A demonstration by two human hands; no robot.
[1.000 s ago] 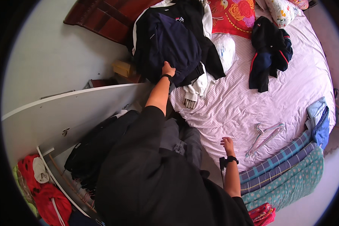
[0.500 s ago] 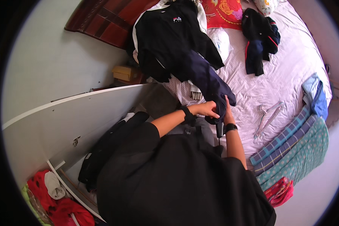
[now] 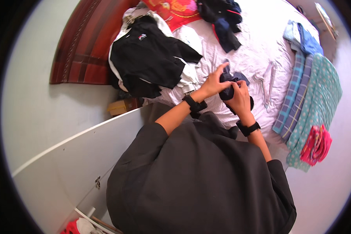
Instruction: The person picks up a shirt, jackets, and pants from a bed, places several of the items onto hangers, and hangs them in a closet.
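Note:
A dark navy garment [image 3: 227, 93] is bunched up over the bed in front of me; its exact kind is hidden by the folds. My left hand [image 3: 213, 82] curves around its left side, thumb against the cloth. From the right, my right hand [image 3: 240, 100] grips the bundle with bent fingers. To the left lies a black sweatshirt [image 3: 150, 52] with white sides, spread out on the bed. Pale clothes hangers [image 3: 267, 84] rest on the sheet just right of my hands.
Folded plaid cloths [image 3: 290, 93], a teal dotted cloth [image 3: 319, 82] and a pink folded cloth [image 3: 316, 144] line the bed's right edge. A dark jacket [image 3: 222, 23] and a red floral pillow [image 3: 171, 11] lie farther back. At left stand a pale board [image 3: 105, 144] and a brown wooden headboard [image 3: 85, 46].
The navy garment, earlier stretched toward the sweatshirt, is now gathered into a compact bundle between my hands. Both hands have moved up and the view has shifted to the right.

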